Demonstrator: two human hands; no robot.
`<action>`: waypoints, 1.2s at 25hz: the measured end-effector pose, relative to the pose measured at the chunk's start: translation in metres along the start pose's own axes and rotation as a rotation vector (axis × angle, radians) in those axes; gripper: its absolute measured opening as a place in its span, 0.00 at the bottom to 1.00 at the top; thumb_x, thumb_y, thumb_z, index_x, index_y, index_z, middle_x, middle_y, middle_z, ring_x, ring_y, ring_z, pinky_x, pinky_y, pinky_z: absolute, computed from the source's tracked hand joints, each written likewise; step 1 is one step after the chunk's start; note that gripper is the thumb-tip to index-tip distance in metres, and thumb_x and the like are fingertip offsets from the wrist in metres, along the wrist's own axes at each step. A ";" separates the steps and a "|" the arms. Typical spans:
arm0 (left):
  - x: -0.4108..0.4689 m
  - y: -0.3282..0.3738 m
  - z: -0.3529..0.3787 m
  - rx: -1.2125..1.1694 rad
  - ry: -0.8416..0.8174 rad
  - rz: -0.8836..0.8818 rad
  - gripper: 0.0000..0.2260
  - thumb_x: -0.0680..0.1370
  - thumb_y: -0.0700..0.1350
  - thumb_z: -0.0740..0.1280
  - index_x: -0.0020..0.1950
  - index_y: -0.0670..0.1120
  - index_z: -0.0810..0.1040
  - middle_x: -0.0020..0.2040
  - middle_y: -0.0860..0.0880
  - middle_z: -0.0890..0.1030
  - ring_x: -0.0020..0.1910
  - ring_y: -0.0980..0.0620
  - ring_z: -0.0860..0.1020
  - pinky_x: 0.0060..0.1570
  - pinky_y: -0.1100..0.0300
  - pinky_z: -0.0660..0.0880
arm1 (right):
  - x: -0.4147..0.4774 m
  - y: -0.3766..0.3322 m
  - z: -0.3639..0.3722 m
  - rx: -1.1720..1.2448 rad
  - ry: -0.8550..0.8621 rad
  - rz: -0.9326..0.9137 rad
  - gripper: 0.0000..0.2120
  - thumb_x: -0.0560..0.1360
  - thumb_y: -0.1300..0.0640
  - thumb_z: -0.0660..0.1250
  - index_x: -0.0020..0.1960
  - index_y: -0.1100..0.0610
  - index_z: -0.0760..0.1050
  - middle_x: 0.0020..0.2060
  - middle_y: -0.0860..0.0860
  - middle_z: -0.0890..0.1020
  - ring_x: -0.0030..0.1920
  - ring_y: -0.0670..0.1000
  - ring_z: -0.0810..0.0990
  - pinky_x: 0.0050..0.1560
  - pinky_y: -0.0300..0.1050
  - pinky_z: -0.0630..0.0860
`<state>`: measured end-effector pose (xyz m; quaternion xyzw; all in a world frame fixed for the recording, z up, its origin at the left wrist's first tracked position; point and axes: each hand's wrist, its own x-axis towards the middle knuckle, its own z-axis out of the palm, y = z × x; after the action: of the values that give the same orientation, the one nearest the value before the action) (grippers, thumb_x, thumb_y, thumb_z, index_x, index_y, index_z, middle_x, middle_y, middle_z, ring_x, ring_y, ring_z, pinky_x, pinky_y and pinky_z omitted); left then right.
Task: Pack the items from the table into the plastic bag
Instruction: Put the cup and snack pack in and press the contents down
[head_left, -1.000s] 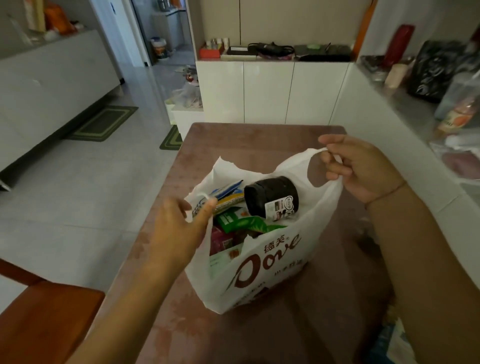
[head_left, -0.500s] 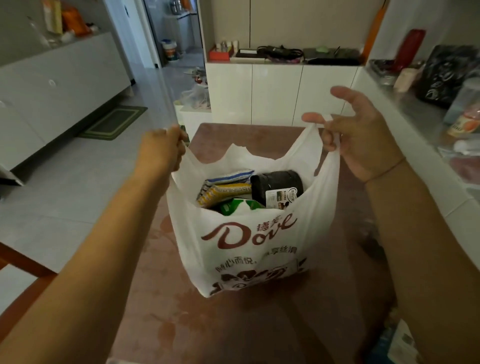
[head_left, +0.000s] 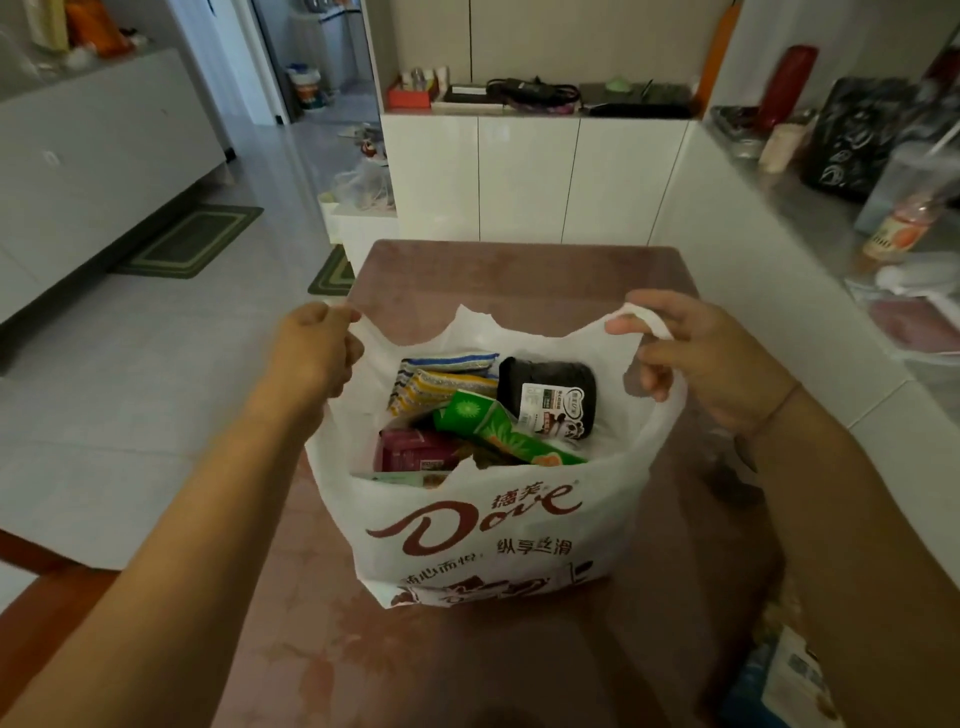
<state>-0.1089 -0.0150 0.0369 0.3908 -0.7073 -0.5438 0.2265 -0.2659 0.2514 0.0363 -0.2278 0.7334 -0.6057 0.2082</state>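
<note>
Our left hand (head_left: 311, 348) is closed on the left handle of the plastic bag (head_left: 483, 530); our right hand (head_left: 696, 358) pinches the right handle. The bag stands mid-table (head_left: 519, 270), mouth open. Inside: black roll (head_left: 550, 395) at 1 o'clock, striped cloths (head_left: 436, 379) at 11 o'clock, green box (head_left: 498, 431) centre.

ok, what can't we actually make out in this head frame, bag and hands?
- Bag bottom: the plastic bag walls hide everything under the top layer; only the sponges, black roll, green box and red packet show.
- Blue-and-white package: cut off by the lower right edge and the right arm.
- Left hand: fingers curl under, grip on the handle hidden.
- Roll label: too small to read.
</note>
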 end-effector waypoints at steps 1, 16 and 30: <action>0.001 -0.004 -0.002 0.005 0.003 0.002 0.11 0.80 0.46 0.56 0.53 0.44 0.75 0.34 0.45 0.73 0.25 0.53 0.65 0.25 0.60 0.63 | 0.001 0.004 0.002 -0.046 -0.033 0.048 0.27 0.73 0.78 0.58 0.70 0.64 0.64 0.58 0.62 0.77 0.28 0.52 0.76 0.22 0.39 0.74; 0.000 -0.016 0.007 0.208 0.225 0.261 0.28 0.74 0.61 0.62 0.69 0.49 0.61 0.62 0.48 0.72 0.58 0.49 0.72 0.52 0.52 0.74 | 0.022 0.023 0.006 -0.226 0.102 0.035 0.35 0.71 0.50 0.71 0.73 0.55 0.60 0.56 0.48 0.75 0.57 0.50 0.75 0.46 0.36 0.71; -0.131 -0.038 0.154 0.100 -0.552 0.676 0.12 0.76 0.54 0.62 0.59 0.55 0.71 0.52 0.58 0.76 0.51 0.63 0.74 0.46 0.70 0.73 | -0.066 0.100 -0.086 -0.221 0.571 0.169 0.27 0.73 0.51 0.70 0.69 0.55 0.67 0.66 0.53 0.73 0.66 0.52 0.72 0.65 0.50 0.71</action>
<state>-0.1344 0.1766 -0.0326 -0.0120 -0.8548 -0.4885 0.1749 -0.2711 0.3744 -0.0448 -0.0082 0.8400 -0.5422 0.0174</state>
